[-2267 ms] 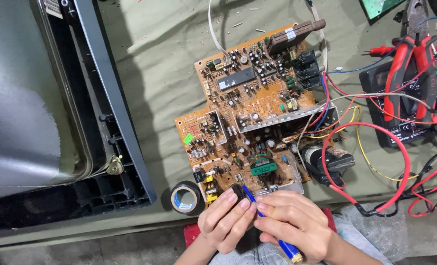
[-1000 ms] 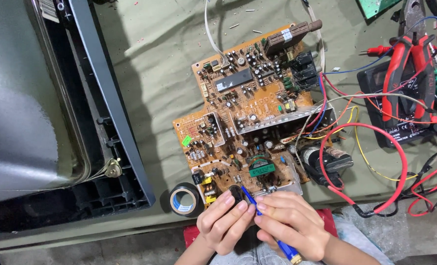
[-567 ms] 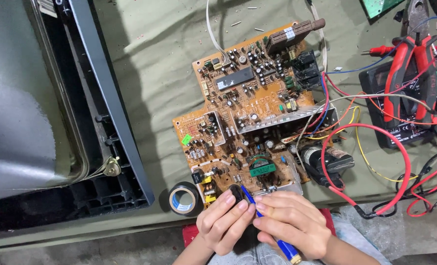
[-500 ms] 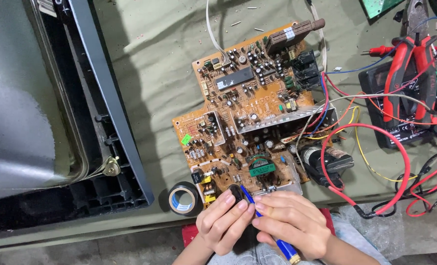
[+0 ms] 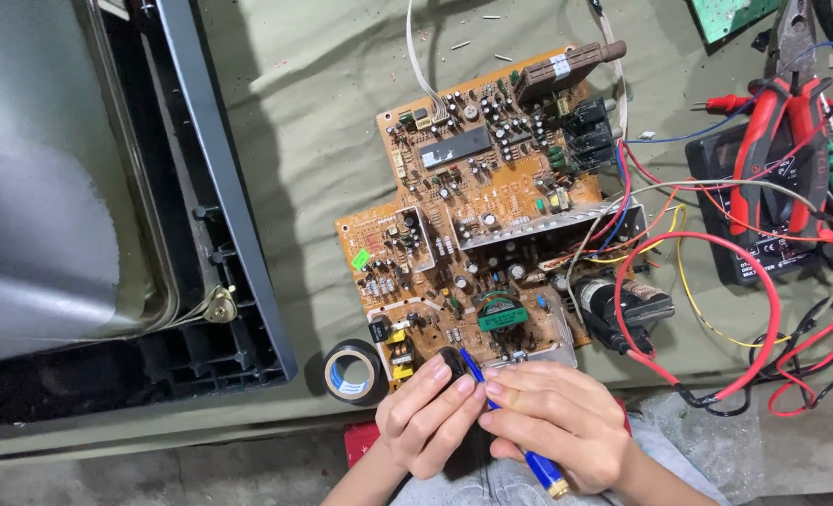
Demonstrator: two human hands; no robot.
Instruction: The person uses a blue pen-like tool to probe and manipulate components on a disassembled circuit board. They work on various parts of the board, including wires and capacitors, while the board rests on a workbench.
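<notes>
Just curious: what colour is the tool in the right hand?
Blue tool, with a brass-coloured end, best seen in the head view.

Circuit board (image 5: 491, 225) lies mid-table; tape roll (image 5: 352, 372) left of hands; pliers (image 5: 780, 122) far right.

Circuit board, a black part at its near edge, and a blue-handled tool.

The orange-brown circuit board (image 5: 491, 234) lies flat on the green cloth, component side up, crowded with small parts, its long axis running diagonally away from the person. At the board's near edge sits a small round black component (image 5: 452, 359), pinched by the left hand (image 5: 427, 422). Just right of it, a thin blue-handled tool (image 5: 515, 440) slants from the board's edge back towards the person, gripped in the right hand (image 5: 557, 426).
</notes>
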